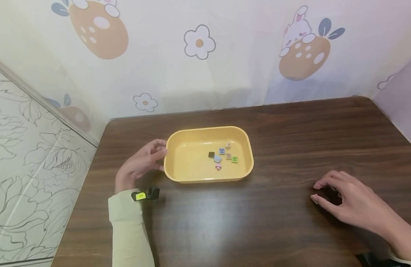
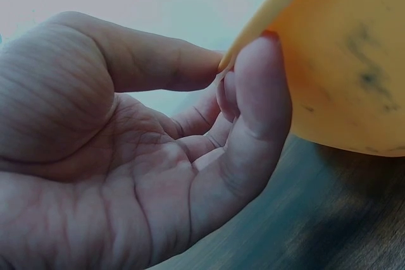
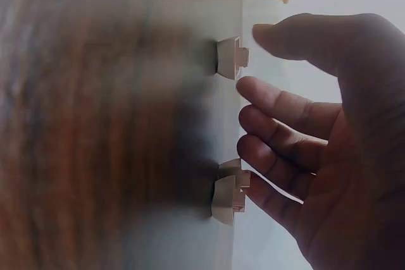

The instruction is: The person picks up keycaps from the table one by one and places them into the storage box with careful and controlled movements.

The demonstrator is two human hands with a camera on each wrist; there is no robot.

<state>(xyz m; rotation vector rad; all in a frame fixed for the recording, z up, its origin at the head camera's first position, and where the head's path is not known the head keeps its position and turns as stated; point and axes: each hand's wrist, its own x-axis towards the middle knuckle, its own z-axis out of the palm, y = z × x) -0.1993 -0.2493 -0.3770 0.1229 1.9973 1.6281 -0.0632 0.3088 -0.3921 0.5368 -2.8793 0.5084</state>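
Note:
My left hand (image 1: 143, 161) pinches the left end rim of a yellow plastic tray (image 1: 188, 168). In the left wrist view the thumb and a finger grip the rim (image 2: 266, 14) from either side. Inside the tray lie several small square pieces, among them a black one (image 1: 211, 154), a blue one (image 1: 222, 151) and a green one (image 1: 235, 159). Well to the right, my right hand (image 1: 352, 198) is low over the table, its thumb and fingers apart. Small pale tapered pieces with stubs (image 3: 228, 58) stand near its fingertips in the right wrist view; the head view does not show them.
Dark wood-patterned table (image 1: 205, 218) lies under both hands. Behind it rises a wall (image 1: 238, 66) printed with rabbits and flowers. A panel with line-drawn flowers (image 1: 35, 167) borders the table on the left. A black strap (image 1: 153, 193) circles the left wrist.

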